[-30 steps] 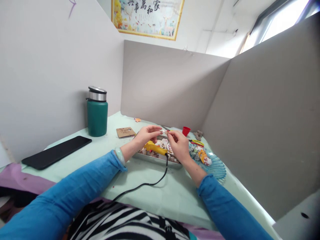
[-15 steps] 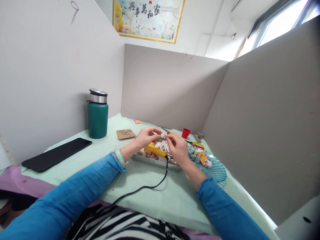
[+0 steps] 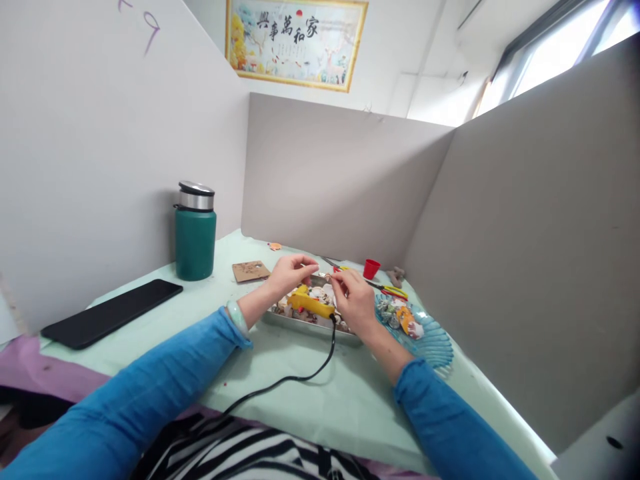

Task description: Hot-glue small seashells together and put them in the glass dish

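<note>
My right hand [image 3: 354, 300] pinches a small whitish-brown piece [image 3: 327, 276], perhaps a shell, between thumb and fingertips. To its left my left hand [image 3: 293, 275] is closed in a pinch, a little apart from that piece; whatever it may hold is too small to make out. Below both hands stands a metal tray [image 3: 305, 325] filled with shells [image 3: 320, 291]. A yellow glue gun [image 3: 313, 304] lies on top of the shells, its black cord [image 3: 293, 378] running toward my lap.
A blue glass plate [image 3: 433, 347] with decorated shell pieces is at right. Yellow-handled pliers [image 3: 395, 292], a red cup [image 3: 371, 269] and a brown card [image 3: 251, 271] lie behind. On the left are a green flask [image 3: 195, 243] and a black phone [image 3: 113, 313]. Grey partitions [image 3: 335, 180] enclose the table.
My left fingertips have drawn away from the small piece, leaving a gap between the hands. The piece stays in my right hand, slightly lower. The glue gun has not moved.
</note>
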Action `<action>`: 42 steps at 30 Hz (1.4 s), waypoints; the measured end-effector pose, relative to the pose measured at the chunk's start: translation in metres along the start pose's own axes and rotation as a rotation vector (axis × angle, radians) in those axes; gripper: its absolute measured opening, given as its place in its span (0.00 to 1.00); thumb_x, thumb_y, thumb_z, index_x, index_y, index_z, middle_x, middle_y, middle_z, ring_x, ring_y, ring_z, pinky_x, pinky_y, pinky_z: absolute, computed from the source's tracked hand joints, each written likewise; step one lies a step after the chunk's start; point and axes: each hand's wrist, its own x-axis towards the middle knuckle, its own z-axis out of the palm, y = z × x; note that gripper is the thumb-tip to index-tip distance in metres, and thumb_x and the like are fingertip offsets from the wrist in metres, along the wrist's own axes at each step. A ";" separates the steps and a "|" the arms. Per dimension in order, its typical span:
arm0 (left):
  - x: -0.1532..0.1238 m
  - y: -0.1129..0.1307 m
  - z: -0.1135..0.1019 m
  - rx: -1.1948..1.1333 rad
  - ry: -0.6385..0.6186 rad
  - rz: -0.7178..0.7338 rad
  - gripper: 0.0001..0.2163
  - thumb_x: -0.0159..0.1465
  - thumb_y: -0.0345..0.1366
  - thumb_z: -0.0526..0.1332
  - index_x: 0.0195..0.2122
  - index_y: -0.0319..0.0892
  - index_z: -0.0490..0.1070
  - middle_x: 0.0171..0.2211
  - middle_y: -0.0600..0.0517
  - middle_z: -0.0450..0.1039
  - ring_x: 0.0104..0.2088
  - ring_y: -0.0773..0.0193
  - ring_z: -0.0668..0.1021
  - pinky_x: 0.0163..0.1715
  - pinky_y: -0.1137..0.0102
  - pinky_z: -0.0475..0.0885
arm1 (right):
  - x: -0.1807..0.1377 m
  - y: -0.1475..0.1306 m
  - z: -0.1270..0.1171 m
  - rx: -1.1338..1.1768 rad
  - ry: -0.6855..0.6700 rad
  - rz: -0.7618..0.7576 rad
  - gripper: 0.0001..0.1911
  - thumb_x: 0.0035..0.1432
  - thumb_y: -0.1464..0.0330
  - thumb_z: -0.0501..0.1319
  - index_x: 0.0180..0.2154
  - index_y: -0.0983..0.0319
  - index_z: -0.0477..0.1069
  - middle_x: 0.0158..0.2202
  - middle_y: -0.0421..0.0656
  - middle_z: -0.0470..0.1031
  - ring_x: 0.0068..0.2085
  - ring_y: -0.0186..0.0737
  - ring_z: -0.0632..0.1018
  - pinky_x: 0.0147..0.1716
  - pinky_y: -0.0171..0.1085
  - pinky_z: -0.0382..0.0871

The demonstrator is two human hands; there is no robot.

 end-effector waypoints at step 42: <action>-0.006 0.002 0.007 -0.300 -0.168 -0.173 0.14 0.54 0.37 0.66 0.37 0.35 0.68 0.27 0.49 0.75 0.20 0.71 0.74 0.24 0.73 0.70 | 0.000 -0.001 0.002 0.045 -0.004 0.027 0.08 0.60 0.68 0.55 0.32 0.61 0.72 0.30 0.41 0.71 0.29 0.34 0.70 0.31 0.34 0.63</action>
